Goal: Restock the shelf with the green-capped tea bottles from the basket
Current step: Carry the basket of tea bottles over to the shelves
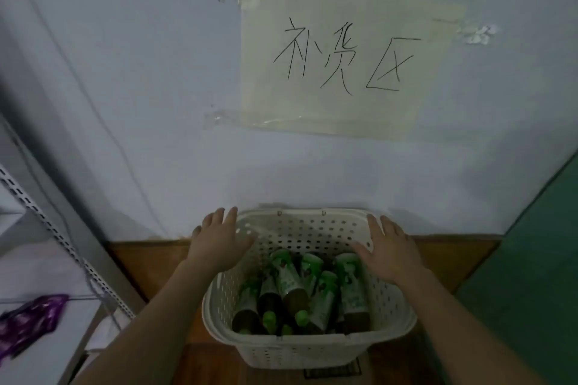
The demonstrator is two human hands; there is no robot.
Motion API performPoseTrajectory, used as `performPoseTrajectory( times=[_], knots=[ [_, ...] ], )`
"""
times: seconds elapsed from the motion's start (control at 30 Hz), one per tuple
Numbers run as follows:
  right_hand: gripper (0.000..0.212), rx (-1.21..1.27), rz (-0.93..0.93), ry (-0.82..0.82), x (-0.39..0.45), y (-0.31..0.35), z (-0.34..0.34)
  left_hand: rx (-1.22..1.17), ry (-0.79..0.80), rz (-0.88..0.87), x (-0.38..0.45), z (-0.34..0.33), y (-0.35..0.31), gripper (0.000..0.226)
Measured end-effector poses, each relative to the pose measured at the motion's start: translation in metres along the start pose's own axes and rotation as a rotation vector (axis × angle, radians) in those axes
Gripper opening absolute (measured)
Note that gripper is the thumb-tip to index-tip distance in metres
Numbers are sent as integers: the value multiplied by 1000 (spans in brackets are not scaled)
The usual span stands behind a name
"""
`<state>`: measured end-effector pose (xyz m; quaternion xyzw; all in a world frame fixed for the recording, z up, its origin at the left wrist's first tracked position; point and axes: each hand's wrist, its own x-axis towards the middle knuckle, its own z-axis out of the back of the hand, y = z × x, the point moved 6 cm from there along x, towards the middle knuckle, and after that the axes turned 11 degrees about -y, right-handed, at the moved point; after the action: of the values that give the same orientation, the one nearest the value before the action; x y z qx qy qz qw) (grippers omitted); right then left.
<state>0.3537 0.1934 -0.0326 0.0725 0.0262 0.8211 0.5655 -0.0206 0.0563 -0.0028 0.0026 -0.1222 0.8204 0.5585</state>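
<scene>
A pale wall (140, 103) fills most of the view, and a yellowish paper sign (347, 72) with handwritten black characters is taped to it. At the left edge a white metal shelf (40, 259) with a perforated upright is seen, and a purple packet (28, 319) lies on it. A green surface (538, 259) is seen at the right edge. Below the wall, a cream perforated basket (300, 350) is set on a brown wooden surface (150, 266). Inside the basket the green-capped tea bottles (291, 284) are piled, lying tilted against one another, most caps toward the near side. The left hand (215, 241) is held over the basket's far left corner with fingers straight and spread, gripping nothing. The right hand (387, 250) is likewise spread over the far right rim, thumb pointing inward; whether either palm touches the rim cannot be told.
</scene>
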Motion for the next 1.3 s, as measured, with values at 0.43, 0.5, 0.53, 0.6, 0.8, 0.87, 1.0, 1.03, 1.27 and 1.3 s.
performPoseTrajectory(
  times=[0.43,0.5,0.53,0.6,0.8,0.87,1.0,1.03,1.27,1.3],
  knots=[
    [88,294,-164,-75,-11,-51,-63,-201,24,212,-32,-74,35,87],
    [73,343,-191,-99,-8,-54,-60,-235,-53,256,-35,-69,36,74],
    [66,369,-204,-113,-8,-55,-58,-260,-84,282,-35,-69,39,69],
    [60,432,-253,-106,-7,-60,-58,-328,-101,305,-34,-71,44,63],
    [55,642,-422,-13,-9,-66,-65,-542,-93,444,-33,-73,51,51],
    [48,740,-511,-19,-8,-70,-69,-602,-55,520,-30,-77,53,41],
    [45,829,-586,-33,-11,-74,-68,-687,-23,569,-26,-86,56,42],
    [46,838,-587,-44,-12,-73,-65,-699,-26,565,-26,-86,56,42],
    [34,944,-622,-57,-14,-68,-60,-836,-12,579,-29,-83,56,54],
    [30,968,-631,-37,-14,-67,-61,-892,1,599,-29,-86,59,53]
  ],
)
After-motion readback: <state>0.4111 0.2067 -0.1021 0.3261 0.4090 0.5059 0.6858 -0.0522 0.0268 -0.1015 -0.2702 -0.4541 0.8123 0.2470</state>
